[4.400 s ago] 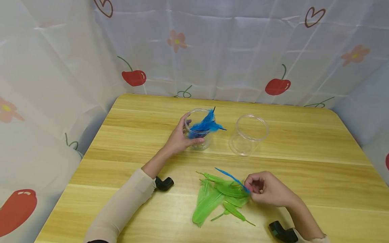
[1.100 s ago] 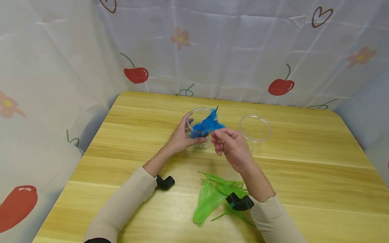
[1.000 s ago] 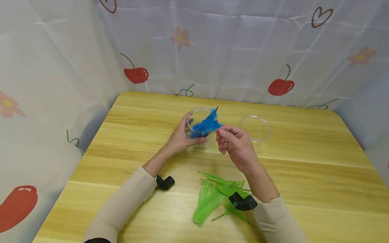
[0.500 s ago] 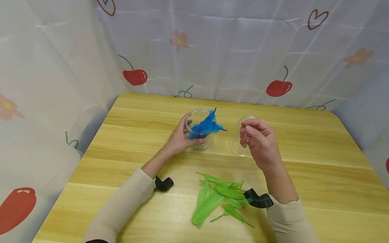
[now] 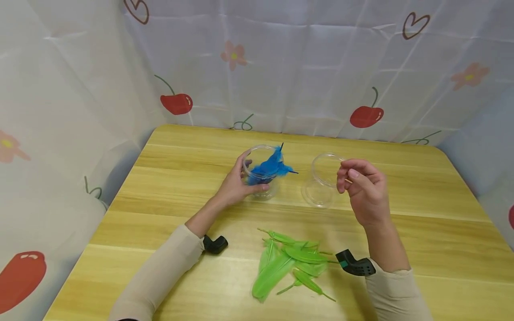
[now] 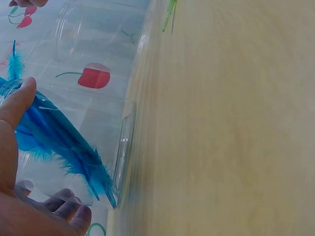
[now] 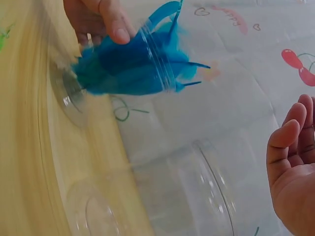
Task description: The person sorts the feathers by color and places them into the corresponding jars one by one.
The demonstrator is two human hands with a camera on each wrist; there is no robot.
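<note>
My left hand (image 5: 237, 185) grips a clear plastic jar (image 5: 261, 195), fingers behind it and thumb across its near side. Blue feathers (image 5: 267, 167) fill the jar, some quills poking above the rim; in the left wrist view, feathers (image 6: 64, 132) reach down to its base. My right hand (image 5: 367, 191) is raised at the right, overlapping the rim of a second clear jar (image 5: 317, 196) in the head view. Its fingers (image 7: 285, 142) are loosely bent, with nothing between them. Several green feathers (image 5: 277, 267) lie in a loose pile on the table nearer to me.
The second jar stands upright on the wooden table (image 5: 192, 147), to the right of the one with feathers, and holds nothing. A printed curtain (image 5: 281, 80) closes off the back and sides. Black wrist-worn devices (image 5: 355, 264) stick out beside both sleeves.
My right hand picked a blue feather from beside the green pile, brought it to the left jar, let go and drew away to the right. My left hand stayed on the jar.
</note>
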